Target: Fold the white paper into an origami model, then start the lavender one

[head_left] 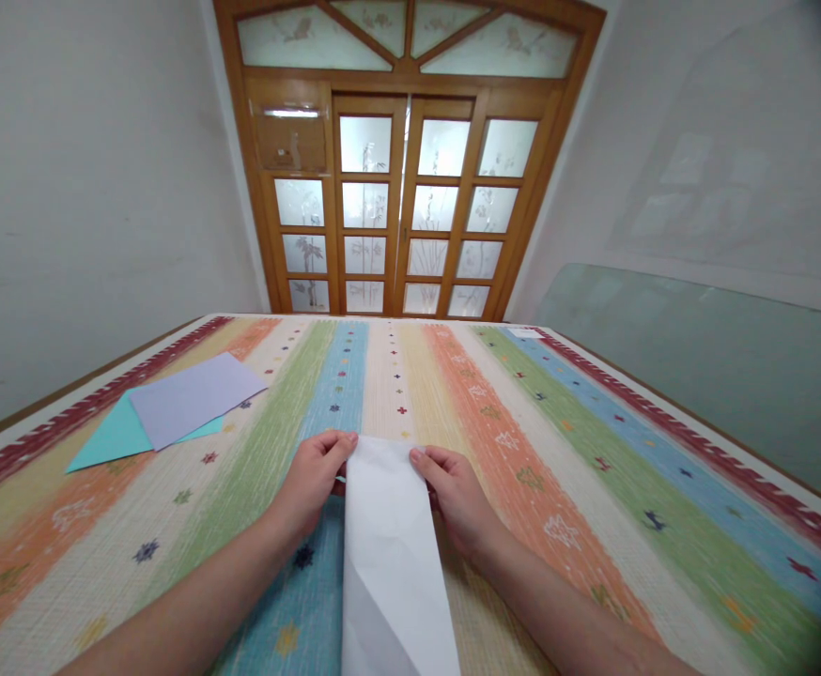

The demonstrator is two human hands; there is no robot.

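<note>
A long strip of folded white paper [393, 554] runs from the bottom edge of the head view up to the middle of the table, with crease lines across it. My left hand [322, 469] pinches its far left corner, thumb on top and fingers curled beneath. At the far right corner, my right hand [456, 493] grips the same paper between thumb and fingers. The fingers under the paper are partly hidden. The near end of the paper runs out of view.
A lilac sheet [195, 399] overlaps a turquoise sheet [107, 437] on the left of the table. The striped tablecloth [565, 469] covers the tabletop. A small white piece [525, 332] lies at the far right edge. Wooden doors [403, 207] stand beyond, with walls on both sides.
</note>
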